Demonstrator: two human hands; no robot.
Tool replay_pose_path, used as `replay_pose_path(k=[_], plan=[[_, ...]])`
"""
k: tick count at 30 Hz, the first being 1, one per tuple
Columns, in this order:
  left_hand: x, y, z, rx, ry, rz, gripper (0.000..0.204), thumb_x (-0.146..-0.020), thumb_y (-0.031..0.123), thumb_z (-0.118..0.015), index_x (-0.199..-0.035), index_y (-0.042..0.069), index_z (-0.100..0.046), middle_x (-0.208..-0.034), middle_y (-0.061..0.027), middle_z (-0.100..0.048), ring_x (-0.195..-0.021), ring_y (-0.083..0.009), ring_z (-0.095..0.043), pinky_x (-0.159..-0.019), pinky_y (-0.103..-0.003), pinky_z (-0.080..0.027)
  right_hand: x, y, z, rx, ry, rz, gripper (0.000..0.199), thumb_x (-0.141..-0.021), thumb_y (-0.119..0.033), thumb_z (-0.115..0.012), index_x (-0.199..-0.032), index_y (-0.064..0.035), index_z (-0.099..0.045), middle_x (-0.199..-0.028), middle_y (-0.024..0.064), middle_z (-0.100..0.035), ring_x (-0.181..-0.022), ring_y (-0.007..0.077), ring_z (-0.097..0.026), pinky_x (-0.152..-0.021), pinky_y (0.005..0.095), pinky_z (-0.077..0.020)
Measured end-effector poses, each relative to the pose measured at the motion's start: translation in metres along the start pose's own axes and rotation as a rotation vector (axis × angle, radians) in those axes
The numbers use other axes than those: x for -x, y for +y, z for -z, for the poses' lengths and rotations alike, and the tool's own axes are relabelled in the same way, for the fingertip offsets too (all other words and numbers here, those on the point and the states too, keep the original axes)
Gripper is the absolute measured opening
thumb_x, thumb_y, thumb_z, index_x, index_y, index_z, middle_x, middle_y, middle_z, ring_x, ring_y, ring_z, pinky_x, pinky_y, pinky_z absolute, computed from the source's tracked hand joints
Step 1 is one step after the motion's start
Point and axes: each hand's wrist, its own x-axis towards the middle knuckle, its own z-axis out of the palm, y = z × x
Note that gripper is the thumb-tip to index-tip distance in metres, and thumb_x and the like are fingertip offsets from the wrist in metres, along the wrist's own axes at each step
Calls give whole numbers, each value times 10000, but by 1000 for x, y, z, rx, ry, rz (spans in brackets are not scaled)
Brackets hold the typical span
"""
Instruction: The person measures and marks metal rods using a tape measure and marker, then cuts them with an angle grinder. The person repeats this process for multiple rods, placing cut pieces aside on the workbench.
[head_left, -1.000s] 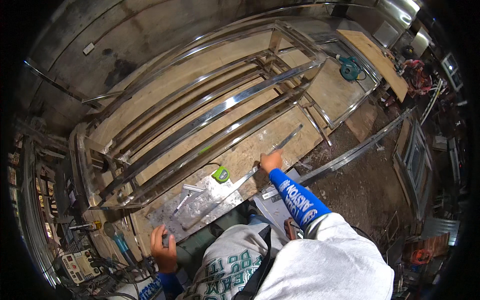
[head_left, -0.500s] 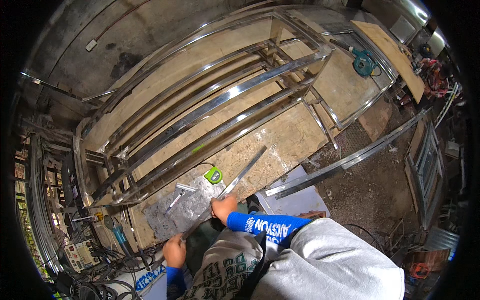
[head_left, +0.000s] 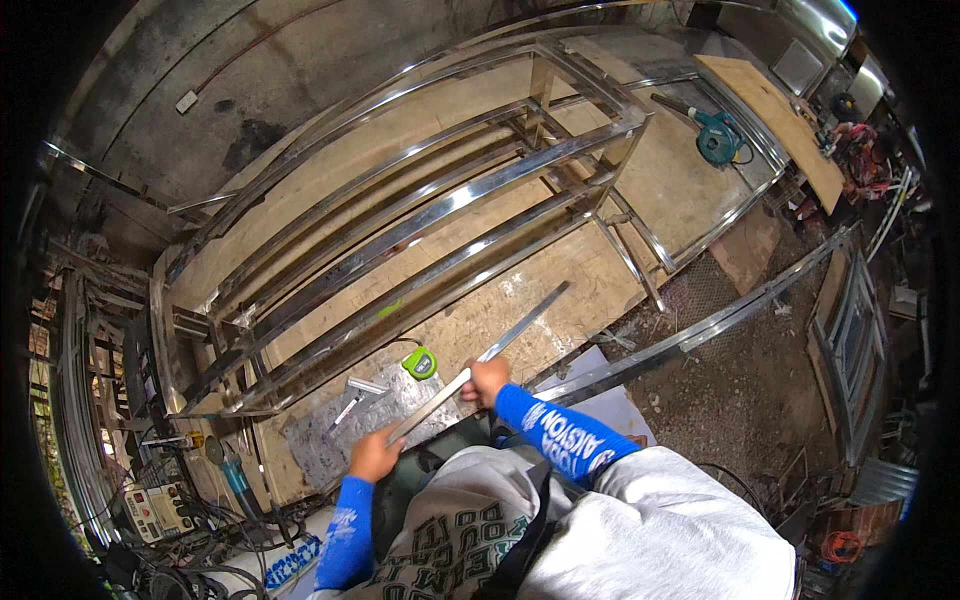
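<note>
A long, narrow metal bar runs slantwise over the front edge of the wooden worktable, its far end over the plywood. My left hand is closed on its near end. Farther along, my right hand grips it near the middle, fingers wrapped round. Just beyond the bar a green tape measure rests on a scuffed grey metal sheet. A white marker pen and a short piece of metal channel lie on that sheet too.
A large frame of shiny square tubing stands across the worktable. A teal blower lies at the far right. At left are an angle grinder, a boxy machine and cables. A long metal profile extends to the right.
Both hands have moved the bar up and to the right, away from my body. My left hand has come nearer the sheet. The view has shifted slightly.
</note>
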Motion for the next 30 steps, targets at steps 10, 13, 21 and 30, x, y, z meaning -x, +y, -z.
replay_pose_path(k=[10,13,21,30], plan=[[36,35,-37,407,383,-96,375,-923,167,-785,-1287,84,-748,-908,-143,-726,-832,-291,-719,-779,-394,-558,95,-21,-9,276,23,866,308,-953,-139,-763,-1144,-21,-551,-769,74,-631,-614,133,-560,-556,319,-446],[53,37,-36,340,360,-58,368,-907,152,-802,-1254,43,-748,-975,-149,-757,-889,-297,-744,-826,-388,-573,163,-22,1,305,-270,977,318,-988,-138,-744,-1204,-17,-544,-804,31,-621,-679,102,-562,-608,301,-469],[10,106,-16,310,698,-335,423,-927,321,-774,-1301,123,-746,-1229,-127,-741,-982,-343,-743,-816,-442,-604,261,-168,-102,673,-487,1504,331,-1030,-46,-652,-1338,72,-629,-1197,209,-681,-1080,355,-664,-937,426,-529],[112,33,-68,392,531,86,401,-1019,386,-686,-1318,124,-740,-1144,-141,-761,-1024,-375,-731,-895,-479,-588,84,-34,-54,1588,-1000,1409,541,-862,-78,-726,-1384,-57,-587,-1115,237,-696,-966,445,-704,-811,542,-569]])
